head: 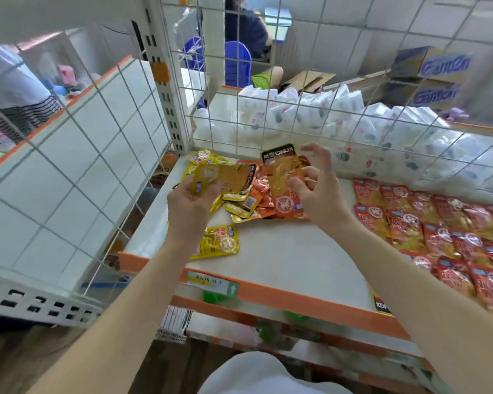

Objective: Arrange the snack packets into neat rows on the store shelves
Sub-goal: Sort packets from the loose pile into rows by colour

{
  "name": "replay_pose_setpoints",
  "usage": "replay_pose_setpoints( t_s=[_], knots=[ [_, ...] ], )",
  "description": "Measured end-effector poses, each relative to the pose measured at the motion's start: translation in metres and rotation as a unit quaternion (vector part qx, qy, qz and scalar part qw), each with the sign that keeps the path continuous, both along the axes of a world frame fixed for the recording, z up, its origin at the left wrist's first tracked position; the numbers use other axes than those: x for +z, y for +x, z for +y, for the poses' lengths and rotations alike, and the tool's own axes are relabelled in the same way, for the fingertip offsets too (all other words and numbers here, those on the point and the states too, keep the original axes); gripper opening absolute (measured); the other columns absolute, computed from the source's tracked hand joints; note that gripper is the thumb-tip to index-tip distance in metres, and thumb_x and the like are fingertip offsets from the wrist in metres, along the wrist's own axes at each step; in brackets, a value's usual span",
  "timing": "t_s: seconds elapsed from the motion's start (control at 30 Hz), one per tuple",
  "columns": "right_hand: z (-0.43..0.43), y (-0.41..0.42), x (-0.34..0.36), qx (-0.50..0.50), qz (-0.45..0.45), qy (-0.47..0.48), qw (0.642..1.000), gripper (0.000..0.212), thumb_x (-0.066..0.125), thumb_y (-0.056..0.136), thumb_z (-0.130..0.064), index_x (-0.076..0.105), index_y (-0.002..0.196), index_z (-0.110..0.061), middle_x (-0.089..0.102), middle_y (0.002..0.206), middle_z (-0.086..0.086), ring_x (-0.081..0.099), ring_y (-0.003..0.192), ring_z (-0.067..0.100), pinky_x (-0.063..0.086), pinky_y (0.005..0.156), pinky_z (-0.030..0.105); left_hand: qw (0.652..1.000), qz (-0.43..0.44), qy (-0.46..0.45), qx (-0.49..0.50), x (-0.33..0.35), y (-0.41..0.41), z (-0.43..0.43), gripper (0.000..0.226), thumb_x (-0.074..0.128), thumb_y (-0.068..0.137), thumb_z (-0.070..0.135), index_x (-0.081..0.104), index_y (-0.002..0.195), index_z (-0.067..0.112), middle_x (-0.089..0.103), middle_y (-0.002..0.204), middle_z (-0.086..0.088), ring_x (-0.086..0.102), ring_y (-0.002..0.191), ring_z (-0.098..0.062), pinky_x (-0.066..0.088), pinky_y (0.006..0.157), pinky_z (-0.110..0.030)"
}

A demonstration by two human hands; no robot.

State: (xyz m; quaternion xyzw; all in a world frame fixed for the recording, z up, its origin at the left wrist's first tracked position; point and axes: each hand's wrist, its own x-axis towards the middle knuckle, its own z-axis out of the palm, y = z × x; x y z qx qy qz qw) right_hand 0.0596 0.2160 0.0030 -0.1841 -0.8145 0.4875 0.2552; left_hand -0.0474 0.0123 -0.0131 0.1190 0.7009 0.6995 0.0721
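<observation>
- Both hands are up over the white shelf (pixel 296 251), each with a snack packet.
- The left hand (pixel 191 200) grips a yellow packet (pixel 225 176) by its left end, fingers curled round it. The packet lies sideways in the air above the heap.
- The right hand (pixel 316 189) pinches an orange packet (pixel 281 177) with the thumb on its front, holding it upright with the black band on top.
- Beneath both hands, a loose pile (pixel 248 204) of yellow and orange packets sits jumbled at the shelf's back left.
- A lone yellow packet (pixel 219 241) lies flat nearer the front edge, beside the left wrist.
- To the right, red packets (pixel 439 237) lie flat in overlapping rows.
- A wire grid (pixel 296 109) backs the shelf, with white bags (pixel 325 115) behind it.
- A price label (pixel 211 284) sits on the orange front lip.
</observation>
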Motion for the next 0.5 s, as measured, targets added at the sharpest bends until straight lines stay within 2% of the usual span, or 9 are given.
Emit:
replay_pose_setpoints(
  t_s=[0.1,0.17,0.23,0.3,0.33,0.4,0.5],
  knots=[
    [0.002,0.019,0.005,0.005,0.020,-0.103,0.994,0.067,0.066,0.087,0.006,0.041,0.130,-0.039,0.064,0.107,0.007,0.065,0.078,0.018,0.056,0.069,0.041,0.992,-0.096,0.074,-0.020,0.011,0.010,0.011,0.008,0.072,0.090,0.010,0.072,0.097,0.013,0.073,0.087,-0.004,0.070,0.083,-0.017,0.056,0.076,-0.032],
    [0.004,0.032,0.011,0.007,0.027,-0.187,0.982,0.077,0.065,0.084,0.015,0.038,0.136,-0.036,0.065,0.109,0.008,0.069,0.079,0.014,0.061,0.069,0.038,0.988,-0.117,0.088,-0.048,0.014,0.017,0.018,0.008,0.068,0.091,0.005,0.070,0.094,0.012,0.073,0.089,-0.006,0.071,0.085,-0.020,0.058,0.073,-0.031],
    [0.011,0.045,0.014,0.013,0.012,-0.245,0.969,0.083,0.065,0.081,0.019,0.041,0.135,-0.040,0.065,0.113,0.010,0.072,0.087,0.020,0.062,0.070,0.040,0.987,-0.126,0.077,-0.070,0.014,0.023,0.025,0.010,0.067,0.092,0.005,0.069,0.089,0.014,0.072,0.087,-0.007,0.071,0.085,-0.023,0.059,0.073,-0.033],
    [0.019,0.057,0.016,0.013,-0.016,-0.257,0.966,0.073,0.070,0.080,0.014,0.051,0.125,-0.040,0.064,0.118,0.011,0.071,0.098,0.031,0.062,0.073,0.044,0.984,-0.135,0.063,-0.094,0.011,0.030,0.032,0.010,0.066,0.093,0.005,0.069,0.088,0.014,0.074,0.083,-0.005,0.072,0.082,-0.023,0.059,0.073,-0.034],
    [0.023,0.063,0.016,0.008,-0.030,-0.248,0.968,0.060,0.072,0.082,0.008,0.055,0.119,-0.036,0.065,0.116,0.011,0.070,0.098,0.031,0.062,0.071,0.041,0.983,-0.140,0.058,-0.106,0.009,0.034,0.036,0.009,0.065,0.093,0.006,0.068,0.091,0.014,0.074,0.084,-0.005,0.073,0.081,-0.022,0.059,0.072,-0.034],
    [0.030,0.077,0.019,-0.007,-0.070,-0.201,0.977,0.036,0.077,0.084,-0.007,0.060,0.109,-0.026,0.070,0.104,0.009,0.069,0.084,0.020,0.058,0.062,0.030,0.982,-0.142,0.053,-0.113,0.005,0.041,0.044,0.015,0.065,0.093,0.006,0.064,0.105,0.015,0.073,0.089,-0.005,0.072,0.082,-0.022,0.059,0.071,-0.036],
    [0.039,0.097,0.017,-0.027,-0.112,-0.152,0.982,0.025,0.079,0.083,-0.016,0.061,0.099,-0.020,0.069,0.085,0.005,0.061,0.061,0.005,0.048,0.052,0.023,0.977,-0.172,0.082,-0.096,-0.001,0.051,0.057,0.046,0.069,0.090,0.006,0.047,0.130,0.012,0.072,0.095,-0.005,0.072,0.084,-0.023,0.060,0.078,-0.042]
  ],
)
